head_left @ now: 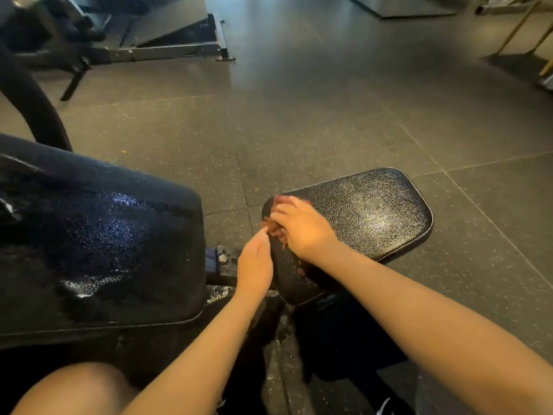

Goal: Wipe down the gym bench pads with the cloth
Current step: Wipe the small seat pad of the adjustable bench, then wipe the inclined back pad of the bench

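Note:
Two black textured bench pads fill the lower half of the head view: a large back pad (98,235) at left, glistening with wet patches, and a smaller seat pad (368,211) at right. A reddish-brown cloth (273,229) is bunched on the seat pad's left end, mostly hidden. My right hand (302,229) lies on the cloth, pressing it onto the pad. My left hand (254,265) reaches in beside it, fingertips pinching the cloth's near edge.
A metal hinge bracket with a bolt (221,259) joins the two pads. Speckled rubber floor tiles (329,115) stretch ahead. Another machine's black frame (167,49) stands at the back left, wooden legs (520,22) at the far right. My bare knee (77,390) is at bottom left.

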Tool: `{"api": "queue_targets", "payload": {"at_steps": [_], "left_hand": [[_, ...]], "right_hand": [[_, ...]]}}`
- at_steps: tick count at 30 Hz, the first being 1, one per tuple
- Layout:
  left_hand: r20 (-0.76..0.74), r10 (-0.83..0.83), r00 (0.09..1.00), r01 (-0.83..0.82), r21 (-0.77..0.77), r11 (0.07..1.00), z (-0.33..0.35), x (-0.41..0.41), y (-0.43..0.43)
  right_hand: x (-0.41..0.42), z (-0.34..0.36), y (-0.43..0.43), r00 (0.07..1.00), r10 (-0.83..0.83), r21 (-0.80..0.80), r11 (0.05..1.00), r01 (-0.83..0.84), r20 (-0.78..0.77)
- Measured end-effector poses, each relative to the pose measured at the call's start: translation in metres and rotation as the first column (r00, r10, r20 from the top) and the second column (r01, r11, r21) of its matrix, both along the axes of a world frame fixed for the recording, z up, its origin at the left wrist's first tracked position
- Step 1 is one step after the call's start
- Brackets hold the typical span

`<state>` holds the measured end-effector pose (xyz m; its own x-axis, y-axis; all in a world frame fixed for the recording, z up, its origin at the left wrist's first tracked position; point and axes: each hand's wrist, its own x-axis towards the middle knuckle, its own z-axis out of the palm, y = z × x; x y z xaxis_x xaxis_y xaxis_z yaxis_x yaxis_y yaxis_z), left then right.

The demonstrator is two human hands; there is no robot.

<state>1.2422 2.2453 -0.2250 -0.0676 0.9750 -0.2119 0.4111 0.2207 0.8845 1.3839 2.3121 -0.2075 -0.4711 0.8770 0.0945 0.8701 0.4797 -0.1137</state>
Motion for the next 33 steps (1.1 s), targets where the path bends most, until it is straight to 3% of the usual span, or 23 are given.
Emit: {"api": "queue_targets", "payload": {"at_steps": [4, 10, 14, 17, 19, 22, 26, 30, 33], "left_hand": [[0.1, 0.048, 0.994, -0.044, -0.045, 0.998, 0.001, -0.002, 0.0], [0.231, 0.124, 0.965, -0.107, -0.085, 0.991, -0.001, -0.008, -0.017], [0.13, 0.041, 0.991, -0.041, -0.008, 0.999, 0.004, -0.016, -0.047], [0.031, -0.03, 0.999, 0.029, 0.017, 0.999, 0.009, -0.025, -0.07], [-0.058, -0.074, 0.996, 0.078, 0.065, 0.995, 0.016, -0.033, -0.086], [-0.145, -0.109, 0.983, 0.129, 0.138, 0.982, 0.029, -0.05, -0.113], [-0.178, -0.008, 0.984, 0.046, 0.21, 0.977, 0.042, -0.086, -0.152], [-0.257, 0.178, 0.95, -0.094, 0.31, 0.946, 0.045, -0.127, -0.186], [-0.287, 0.292, 0.912, -0.159, 0.409, 0.898, 0.058, -0.144, -0.198]], "right_hand": [[-0.011, 0.009, 0.015, 0.983, -0.173, 0.077, 0.983, 0.168, 0.059], [-0.026, 0.004, -0.027, 1.0, -0.023, -0.061, 0.998, 0.024, 0.006], [-0.026, -0.003, -0.07, 0.993, -0.023, -0.049, 0.999, 0.018, -0.114], [-0.026, 0.003, -0.092, 0.966, -0.112, -0.112, 0.99, 0.088, -0.232], [-0.03, 0.016, -0.107, 0.888, -0.216, -0.232, 0.964, 0.129, -0.406], [-0.04, 0.032, -0.136, 0.641, -0.357, -0.364, 0.922, 0.128, -0.679], [-0.065, 0.033, -0.172, 0.438, -0.426, -0.409, 0.902, 0.138, -0.792], [-0.097, 0.045, -0.197, 0.36, -0.406, -0.419, 0.907, 0.046, -0.84], [-0.127, 0.064, -0.203, 0.387, -0.312, -0.352, 0.935, -0.038, -0.868]]}}
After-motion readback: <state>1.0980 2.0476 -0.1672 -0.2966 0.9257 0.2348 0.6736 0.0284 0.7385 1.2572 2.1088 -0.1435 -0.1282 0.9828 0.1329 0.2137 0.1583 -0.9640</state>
